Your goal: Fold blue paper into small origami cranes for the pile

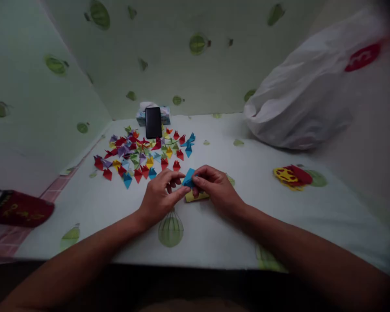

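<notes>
Both my hands meet at the middle of the table over a small blue paper piece [188, 177]. My left hand [160, 195] pinches its left side with thumb and fingers closed. My right hand [214, 187] pinches its right side, fingers curled. Under the hands lies a small yellow stack of paper [196, 197]. Behind them spreads a pile of several folded paper triangles [143, 151] in red, blue, yellow, green and purple.
A black phone [153, 122] leans upright against a tissue box [165, 115] at the back. A large white plastic bag [312, 91] fills the right rear. Red and yellow papers [292, 175] lie at right. A dark red object [17, 209] sits at the left edge.
</notes>
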The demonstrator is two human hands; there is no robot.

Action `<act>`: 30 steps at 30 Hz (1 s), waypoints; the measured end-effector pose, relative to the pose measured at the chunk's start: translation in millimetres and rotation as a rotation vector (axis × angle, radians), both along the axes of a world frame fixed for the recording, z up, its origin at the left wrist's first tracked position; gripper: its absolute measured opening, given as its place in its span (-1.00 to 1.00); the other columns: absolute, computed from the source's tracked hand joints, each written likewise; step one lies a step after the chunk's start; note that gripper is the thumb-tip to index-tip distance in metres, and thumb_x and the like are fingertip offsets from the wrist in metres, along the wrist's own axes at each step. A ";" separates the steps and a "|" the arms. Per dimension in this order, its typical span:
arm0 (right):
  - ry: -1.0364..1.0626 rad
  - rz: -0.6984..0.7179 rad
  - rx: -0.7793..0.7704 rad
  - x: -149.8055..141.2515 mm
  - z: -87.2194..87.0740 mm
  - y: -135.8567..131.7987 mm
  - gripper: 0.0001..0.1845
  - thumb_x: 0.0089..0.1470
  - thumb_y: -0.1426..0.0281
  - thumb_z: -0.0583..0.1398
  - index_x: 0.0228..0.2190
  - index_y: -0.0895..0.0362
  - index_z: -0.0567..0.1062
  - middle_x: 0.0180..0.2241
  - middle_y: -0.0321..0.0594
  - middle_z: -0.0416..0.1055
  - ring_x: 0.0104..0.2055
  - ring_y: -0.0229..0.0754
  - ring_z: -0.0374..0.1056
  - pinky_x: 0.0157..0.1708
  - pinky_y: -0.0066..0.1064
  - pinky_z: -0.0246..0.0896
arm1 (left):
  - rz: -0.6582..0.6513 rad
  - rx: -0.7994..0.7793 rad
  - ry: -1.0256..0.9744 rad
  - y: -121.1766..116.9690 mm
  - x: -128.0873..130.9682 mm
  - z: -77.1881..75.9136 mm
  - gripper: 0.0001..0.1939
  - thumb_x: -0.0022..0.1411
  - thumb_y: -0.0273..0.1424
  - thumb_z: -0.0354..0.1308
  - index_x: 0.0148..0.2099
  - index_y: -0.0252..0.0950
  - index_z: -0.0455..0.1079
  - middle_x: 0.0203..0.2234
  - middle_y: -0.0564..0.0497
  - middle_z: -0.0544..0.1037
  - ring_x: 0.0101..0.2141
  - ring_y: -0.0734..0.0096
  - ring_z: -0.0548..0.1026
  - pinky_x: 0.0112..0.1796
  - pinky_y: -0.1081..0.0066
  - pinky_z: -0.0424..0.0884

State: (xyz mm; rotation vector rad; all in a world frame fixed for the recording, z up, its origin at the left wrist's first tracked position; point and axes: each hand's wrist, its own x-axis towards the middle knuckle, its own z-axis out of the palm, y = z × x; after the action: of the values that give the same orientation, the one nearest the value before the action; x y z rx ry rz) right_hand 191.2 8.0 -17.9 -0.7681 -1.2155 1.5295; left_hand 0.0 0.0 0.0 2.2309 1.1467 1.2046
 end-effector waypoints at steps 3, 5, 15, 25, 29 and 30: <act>-0.049 0.024 0.016 -0.1 0.2 -1.2 -0.79 0.10 0.27 0.34 -0.40 0.12 0.47 -0.58 -0.39 0.46 -0.53 -0.33 0.37 -0.42 -0.43 0.33 | -0.010 -0.036 -0.009 -0.9 0.4 -7.7 -0.90 0.26 -0.42 0.30 -0.17 -0.32 0.50 -0.41 0.02 0.51 -0.45 0.48 0.45 -0.42 0.49 0.39; -0.069 0.037 0.009 -0.7 0.4 -2.3 -0.80 0.10 0.28 0.34 -0.39 0.12 0.48 -0.58 -0.38 0.45 -0.51 -0.33 0.38 -0.42 -0.43 0.34 | -0.014 -0.057 -0.025 -3.4 0.7 -7.4 -0.96 0.27 -0.45 0.27 -0.25 -0.32 0.50 -0.44 0.04 0.50 -0.47 0.50 0.43 -0.42 0.48 0.35; -0.120 0.073 -0.046 -3.7 0.1 -4.3 -0.80 0.11 0.29 0.31 -0.43 0.14 0.46 -0.56 -0.34 0.44 -0.50 -0.31 0.38 -0.40 -0.41 0.33 | 0.062 -0.539 -0.376 -2.5 2.7 -4.7 -0.85 0.18 -0.33 0.30 -0.36 -0.30 0.49 -0.61 0.13 0.41 -0.57 0.56 0.29 -0.52 0.50 0.21; -0.327 -0.008 0.124 -3.0 6.1 -8.2 -0.82 0.15 0.35 0.20 -0.47 0.12 0.38 -0.57 -0.34 0.39 -0.52 -0.29 0.34 -0.43 -0.38 0.24 | -0.039 -0.761 -0.485 -2.1 0.0 -10.3 -0.84 0.18 -0.31 0.34 -0.32 -0.31 0.52 -0.57 0.10 0.51 -0.59 0.57 0.41 -0.52 0.53 0.35; -0.243 0.020 0.078 -4.5 2.3 -6.4 -0.83 0.16 0.32 0.23 -0.39 0.10 0.36 -0.56 -0.37 0.39 -0.53 -0.30 0.35 -0.45 -0.39 0.26 | -0.024 -0.731 -0.516 -1.7 0.1 -10.3 -0.85 0.18 -0.34 0.35 -0.32 -0.31 0.50 -0.58 0.11 0.52 -0.58 0.57 0.44 -0.52 0.55 0.37; -0.202 0.024 0.060 -5.0 1.6 -6.0 -0.82 0.13 0.31 0.26 -0.37 0.10 0.35 -0.55 -0.39 0.39 -0.53 -0.30 0.36 -0.47 -0.40 0.27 | -0.025 -0.728 -0.529 -1.8 0.8 -10.0 -0.85 0.17 -0.34 0.35 -0.32 -0.31 0.50 -0.58 0.10 0.53 -0.58 0.57 0.44 -0.52 0.55 0.39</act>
State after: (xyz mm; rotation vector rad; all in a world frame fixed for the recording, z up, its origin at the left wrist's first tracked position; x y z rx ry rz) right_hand 186.2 2.0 -16.2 -0.8880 -1.4167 1.4543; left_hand 0.8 -1.8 -10.0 1.2876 1.0898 1.0438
